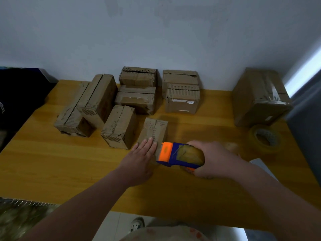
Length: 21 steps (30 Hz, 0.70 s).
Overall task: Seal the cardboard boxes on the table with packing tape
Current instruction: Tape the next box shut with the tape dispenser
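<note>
**boxfan22:** anyone else struggling with the near end of the small box [153, 131]? the left hand [140, 157], lying flat, and the tape dispenser [175, 153] are covering it.

**tapeguy:** yep. the right hand [213, 157] is wrapping round the dispenser's back, hiding part of the roll. the dark thing [20, 91] is getting cut off at the left edge, and the white label [183, 102] is showing up too tiny to read.

**boxfan22:** the spiral-edged thing [26, 216] lower left is smearing into blur, and the white sheet [260, 164] is slipping under the right forearm.
</note>
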Each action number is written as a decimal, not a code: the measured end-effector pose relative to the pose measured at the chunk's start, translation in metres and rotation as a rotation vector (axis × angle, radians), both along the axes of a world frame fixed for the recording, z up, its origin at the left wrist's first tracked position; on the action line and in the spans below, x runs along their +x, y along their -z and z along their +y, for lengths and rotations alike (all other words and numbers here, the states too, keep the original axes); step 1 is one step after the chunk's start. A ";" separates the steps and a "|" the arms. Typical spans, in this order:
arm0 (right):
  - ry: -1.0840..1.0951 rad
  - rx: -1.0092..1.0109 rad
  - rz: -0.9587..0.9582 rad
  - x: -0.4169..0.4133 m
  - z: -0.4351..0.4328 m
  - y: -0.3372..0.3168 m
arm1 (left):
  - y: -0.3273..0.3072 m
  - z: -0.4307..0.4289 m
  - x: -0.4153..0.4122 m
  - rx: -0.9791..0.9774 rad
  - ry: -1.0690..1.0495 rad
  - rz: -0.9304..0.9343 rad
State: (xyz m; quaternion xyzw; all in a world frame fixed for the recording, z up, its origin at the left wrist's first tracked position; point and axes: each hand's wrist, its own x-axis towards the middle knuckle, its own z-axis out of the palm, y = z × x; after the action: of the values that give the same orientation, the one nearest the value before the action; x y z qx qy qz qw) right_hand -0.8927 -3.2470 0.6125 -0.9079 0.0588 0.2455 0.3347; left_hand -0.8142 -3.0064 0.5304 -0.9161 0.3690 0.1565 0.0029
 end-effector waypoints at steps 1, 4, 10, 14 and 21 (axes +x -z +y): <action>-0.011 -0.005 0.008 -0.001 0.000 -0.001 | 0.000 0.000 0.000 -0.005 -0.002 0.004; -0.019 0.009 0.027 -0.001 0.001 -0.002 | 0.002 0.000 0.000 -0.003 -0.002 0.005; -0.041 -0.027 0.047 0.001 -0.016 -0.010 | 0.003 0.001 0.003 0.002 -0.019 0.002; -0.067 -0.120 0.032 0.006 -0.016 -0.006 | 0.002 0.000 0.001 0.011 -0.021 -0.014; -0.131 -0.258 0.063 0.031 0.008 0.025 | 0.000 -0.003 -0.001 0.017 -0.036 -0.009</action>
State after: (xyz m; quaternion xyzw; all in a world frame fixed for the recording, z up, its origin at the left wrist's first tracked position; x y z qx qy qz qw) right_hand -0.8617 -3.2390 0.5879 -0.9371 0.0412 0.2856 0.1964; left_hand -0.8148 -3.0093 0.5304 -0.9232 0.3514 0.1554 0.0094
